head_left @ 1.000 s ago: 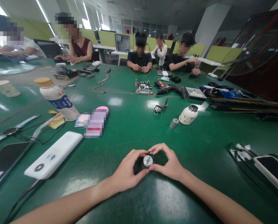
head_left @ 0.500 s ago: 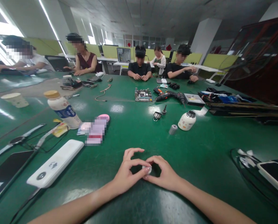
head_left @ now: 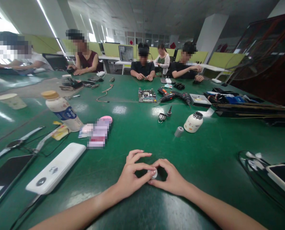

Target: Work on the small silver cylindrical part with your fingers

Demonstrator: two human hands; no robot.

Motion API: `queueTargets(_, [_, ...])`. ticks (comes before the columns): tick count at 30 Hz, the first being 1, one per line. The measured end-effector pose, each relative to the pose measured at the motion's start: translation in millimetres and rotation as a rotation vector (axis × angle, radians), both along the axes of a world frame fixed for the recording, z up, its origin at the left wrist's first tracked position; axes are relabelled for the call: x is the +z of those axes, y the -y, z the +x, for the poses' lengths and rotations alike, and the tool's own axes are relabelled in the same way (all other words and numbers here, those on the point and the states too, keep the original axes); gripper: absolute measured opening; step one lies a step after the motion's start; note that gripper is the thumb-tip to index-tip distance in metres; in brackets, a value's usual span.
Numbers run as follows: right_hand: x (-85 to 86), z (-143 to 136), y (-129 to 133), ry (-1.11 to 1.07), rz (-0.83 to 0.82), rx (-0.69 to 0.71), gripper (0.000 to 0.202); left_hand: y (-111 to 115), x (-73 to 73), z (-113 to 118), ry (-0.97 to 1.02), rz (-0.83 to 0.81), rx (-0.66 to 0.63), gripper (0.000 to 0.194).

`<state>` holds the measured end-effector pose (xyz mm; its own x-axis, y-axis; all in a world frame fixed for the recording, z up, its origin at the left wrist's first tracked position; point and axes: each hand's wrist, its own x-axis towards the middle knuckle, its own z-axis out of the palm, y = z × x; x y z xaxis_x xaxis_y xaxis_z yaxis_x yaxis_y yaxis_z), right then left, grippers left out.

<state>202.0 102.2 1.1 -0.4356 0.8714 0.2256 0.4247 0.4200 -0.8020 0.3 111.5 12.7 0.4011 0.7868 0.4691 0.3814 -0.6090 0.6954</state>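
Note:
Between the fingertips of both hands is a small round whitish piece (head_left: 153,174), partly covered by the fingers, so its kind does not show. My left hand (head_left: 132,172) pinches it with thumb and index finger, its other fingers stretched out above. From the other side, my right hand (head_left: 169,179) curls its thumb and index finger onto the piece. Beyond the hands stand a grey metal cylinder (head_left: 179,131) and a cream bottle with small printed figures (head_left: 193,123), its dark neck uncovered. A steel cup-shaped part with a ring (head_left: 161,117) and a dark fitting (head_left: 169,111) lie nearby.
On the left are a white power bank (head_left: 58,167), a milk bottle (head_left: 65,113), a watch (head_left: 14,144) and a paper cup (head_left: 12,101). Phones (head_left: 282,179) and cables lie right. A circuit board (head_left: 147,95) and drill (head_left: 183,97) sit further back; several people work beyond.
The view has shifted slightly. Both hands stay together on the small round piece, with little visible change in their grip.

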Motion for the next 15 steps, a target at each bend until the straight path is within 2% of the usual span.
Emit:
queueTargets(5, [0.8, 0.5, 0.2, 0.022, -0.002, 0.002, 0.029, 1.8, 0.9, 2.8, 0.061, 0.039, 0.009, 0.009])
queueTargets(8, [0.8, 1.0, 0.7, 0.037, -0.011, -0.012, 0.032, -1.5, -2.7, -2.4, 0.089, 0.096, 0.102, 0.013])
queueTargets(12, [3.3, 0.8, 1.0, 0.042, -0.047, -0.021, 0.033, -9.5, -14.4, -14.3, -0.135, 0.054, 0.315, 0.01])
queueTargets(15, [5.6, 0.3, 1.0, 0.046, -0.057, -0.017, 0.032, -11.1, -22.9, -19.4, -0.303, 0.006, 0.359, 0.008])
